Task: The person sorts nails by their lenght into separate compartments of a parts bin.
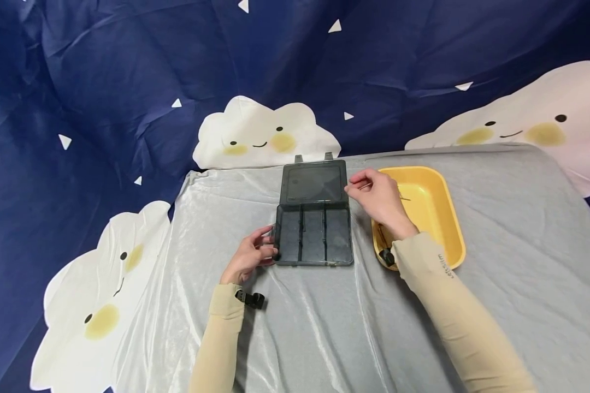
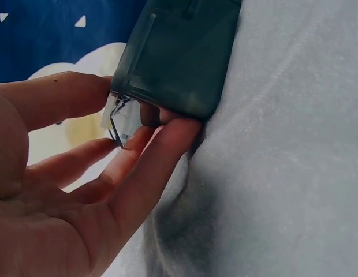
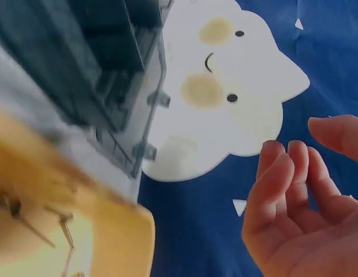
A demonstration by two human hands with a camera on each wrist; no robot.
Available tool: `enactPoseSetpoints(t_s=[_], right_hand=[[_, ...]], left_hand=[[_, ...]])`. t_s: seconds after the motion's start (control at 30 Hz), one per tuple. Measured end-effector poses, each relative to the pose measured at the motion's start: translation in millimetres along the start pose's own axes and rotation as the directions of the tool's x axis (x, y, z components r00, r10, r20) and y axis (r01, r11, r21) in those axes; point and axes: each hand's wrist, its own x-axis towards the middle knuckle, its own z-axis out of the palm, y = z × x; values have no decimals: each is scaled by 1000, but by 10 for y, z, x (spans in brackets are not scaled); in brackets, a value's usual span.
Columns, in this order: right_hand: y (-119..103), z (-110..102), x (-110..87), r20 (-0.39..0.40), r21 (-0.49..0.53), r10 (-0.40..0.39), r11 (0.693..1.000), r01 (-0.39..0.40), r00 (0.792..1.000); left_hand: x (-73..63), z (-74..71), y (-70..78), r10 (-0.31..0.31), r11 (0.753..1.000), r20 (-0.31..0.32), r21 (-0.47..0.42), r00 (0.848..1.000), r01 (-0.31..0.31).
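A dark translucent compartment box (image 1: pixel 288 240) lies with its lid (image 1: pixel 314 183) folded back. My left hand (image 1: pixel 249 252) grips its left end; in the left wrist view the digits meet the box corners (image 2: pixel 185 63), with a pale clip and a thin bent metal piece (image 2: pixel 114 124) beside them. My right hand (image 1: pixel 376 197) hovers between the lid and the yellow tray (image 1: pixel 454 240). In the right wrist view its thumb stands apart from loosely bent fingers (image 3: pixel 268 190), and nothing shows between them. Thin bent metal pieces (image 3: pixel 66 231) lie in the tray. Thin upright lines show near the box's dividers; what they are, I cannot tell.
Wrinkled grey cloth (image 1: pixel 305 333) covers the table. Behind it hangs a dark blue curtain (image 1: pixel 285 54) with white clouds. The tray stands right of the box, partly under my right forearm. A black wrist camera (image 1: pixel 255 300) sits at my left cuff.
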Motion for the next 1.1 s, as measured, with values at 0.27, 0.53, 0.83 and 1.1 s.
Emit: enactPoseSetpoints(t_s=[0.27,0.53,0.83,1.1], right_hand=[[82,-304,41,-46,-80,-10,997,7,999],[199,-587,93,-92,-124,-52,991,40,994],[351,-731,198,-88,-174,-71,983,55,994],[623,-649,289,8,-239,-14,971,16,1000]], left_hand=[[11,-8,-11,5,1000,-9,-9,1000,-6],[5,-1,-8,1,1000,-1,-14,1000,-1],[3,5,-5,6,1000,1,-12,1000,-6],[-13,11,2,4,1000,-13,-12,1000,-4]])
